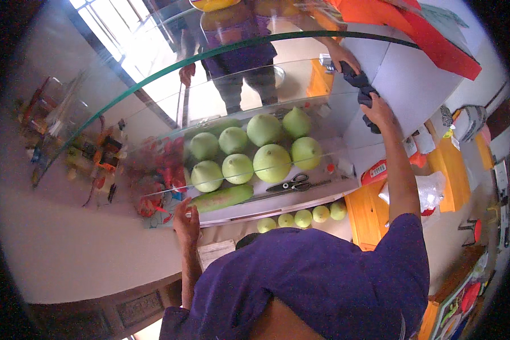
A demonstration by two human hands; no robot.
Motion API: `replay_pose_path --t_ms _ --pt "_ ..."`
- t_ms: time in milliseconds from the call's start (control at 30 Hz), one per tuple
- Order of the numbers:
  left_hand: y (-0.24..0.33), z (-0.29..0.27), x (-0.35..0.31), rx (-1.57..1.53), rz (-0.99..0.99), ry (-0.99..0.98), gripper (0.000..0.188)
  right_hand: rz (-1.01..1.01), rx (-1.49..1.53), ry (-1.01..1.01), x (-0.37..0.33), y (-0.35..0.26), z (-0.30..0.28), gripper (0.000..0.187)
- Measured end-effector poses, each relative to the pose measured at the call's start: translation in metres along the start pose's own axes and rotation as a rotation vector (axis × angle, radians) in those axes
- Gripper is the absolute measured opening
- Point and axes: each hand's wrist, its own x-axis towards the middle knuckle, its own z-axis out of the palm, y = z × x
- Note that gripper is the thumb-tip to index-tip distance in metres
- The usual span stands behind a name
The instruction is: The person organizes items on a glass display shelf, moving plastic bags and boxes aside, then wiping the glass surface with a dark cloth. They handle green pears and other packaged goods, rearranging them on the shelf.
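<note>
The right hand point(378, 113) grips a dark cloth point(370, 123) at the far right end of the white shelf point(289, 202); the left hand point(186, 224), fingers partly curled, is by its near left corner, its grip unclear. Work with the cloth seems under way; how much surface is done or left can't be told. Round green fruits point(272, 162) and scissors point(292, 184) occupy the shelf.

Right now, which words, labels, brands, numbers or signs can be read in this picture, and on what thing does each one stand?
No text can be read clearly.
Red packet with a white striped label: marks too small to read.
Colourful panel at the lower right: any print is too blurred.
Dark cloth in the right hand: no print can be made out.
</note>
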Motion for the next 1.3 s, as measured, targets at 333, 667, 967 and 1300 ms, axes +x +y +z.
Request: replay_pose_path --t_ms 333,667,967,1300 --pt "-0.042 -0.022 -0.036 0.074 -0.091 -0.058 0.025 -0.183 -0.062 0.291 -0.013 -0.008 0.031 0.042" --pt "-0.114 -0.055 -0.091 0.078 -0.311 0.074 0.026 -0.673 0.278 0.125 -0.170 -0.279 0.064 0.037" --pt "-0.165 -0.098 -0.158 0.024 -0.557 0.238 0.022 -0.909 0.453 -0.020 -0.230 -0.586 0.114 0.041" --pt "-0.168 -0.104 -0.169 0.039 -0.568 0.227 0.021 -1.185 0.484 -0.106 -0.311 -0.658 0.109 0.032"
